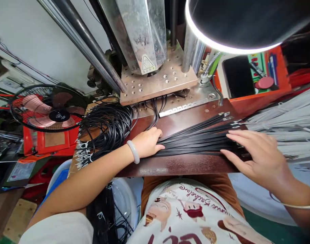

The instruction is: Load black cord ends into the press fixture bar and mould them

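A fanned bunch of flat black cables (192, 141) lies across the dark brown board, with small metal tips (227, 118) at the right end. My left hand (147, 140) is closed around the bunch where it narrows on the left. At the fanned end is my right hand (259, 156), thumb and fingers apart on either side of the cables near the tips. Whether its fingertips press on them I cannot tell. Beyond my left forearm sits a coiled heap of black cables (109, 123), some with pale ends.
A press with a metal block (142, 37) and a drilled plate (160, 83) stands over the board (170, 166). On the left is a fan (59, 115). A ring lamp (236, 49) hangs at upper right, above a red tray (282, 89). Grey strips (292, 122) lie at right.
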Demonstrator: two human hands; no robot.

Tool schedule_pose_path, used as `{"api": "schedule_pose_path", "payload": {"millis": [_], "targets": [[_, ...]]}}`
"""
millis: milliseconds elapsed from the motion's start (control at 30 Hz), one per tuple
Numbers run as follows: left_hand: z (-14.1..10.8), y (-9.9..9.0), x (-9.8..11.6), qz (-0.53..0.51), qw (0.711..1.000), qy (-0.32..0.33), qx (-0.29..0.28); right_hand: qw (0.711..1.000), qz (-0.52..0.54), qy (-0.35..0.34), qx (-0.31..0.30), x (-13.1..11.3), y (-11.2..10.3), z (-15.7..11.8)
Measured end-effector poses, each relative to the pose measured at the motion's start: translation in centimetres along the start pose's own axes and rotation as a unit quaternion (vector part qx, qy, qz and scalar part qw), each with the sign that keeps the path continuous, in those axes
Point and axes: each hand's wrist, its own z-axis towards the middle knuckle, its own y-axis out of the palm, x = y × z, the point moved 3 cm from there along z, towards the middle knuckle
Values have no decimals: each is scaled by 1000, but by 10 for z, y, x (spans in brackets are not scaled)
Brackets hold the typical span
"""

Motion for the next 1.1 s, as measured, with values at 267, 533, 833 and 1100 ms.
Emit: {"api": "schedule_pose_path", "payload": {"millis": [267,533,833,1100], "targets": [[8,-25,10,-78,991,17,-108,998,15,15,55,-4,-2,-3],[12,-22,3,-123,981,14,-150,997,2,1,71,-4,-1,-4],[23,-17,1,-89,985,-1,-145,998,-4,4,68,-3,1,-6],[28,-32,-5,-473,837,8,-275,999,-2,10,52,0,4,-9]]}}
